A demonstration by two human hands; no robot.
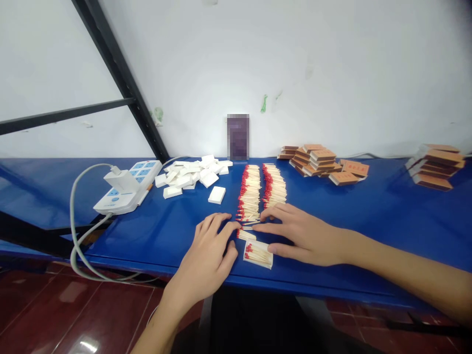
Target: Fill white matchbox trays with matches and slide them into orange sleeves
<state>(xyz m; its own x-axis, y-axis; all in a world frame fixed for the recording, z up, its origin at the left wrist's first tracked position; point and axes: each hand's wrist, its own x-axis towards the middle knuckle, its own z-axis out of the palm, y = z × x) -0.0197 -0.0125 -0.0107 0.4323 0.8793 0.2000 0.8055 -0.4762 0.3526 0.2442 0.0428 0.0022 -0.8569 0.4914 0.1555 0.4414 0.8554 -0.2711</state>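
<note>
Two long rows of red-tipped matches run away from me on the blue table, a left row (250, 189) and a right row (275, 184). At the near end of the left row, my left hand (212, 250) rests its fingertips beside the red heads, fingers apart. My right hand (300, 233) reaches across from the other side, its spread fingers at the wooden ends of the matches. Its thumb lies at the right edge of a white matchbox tray (258, 254) that has several matches in it. A small bunch of matches (246, 234) lies just beyond the tray.
White matchbox trays (190, 174) are heaped at the back left, with a single tray (217, 194) nearer. Brown matchbox sleeves (319, 160) are piled at the back right, and a stack of boxes (437, 164) stands farther right. A power strip (129, 187) with cables is on the left.
</note>
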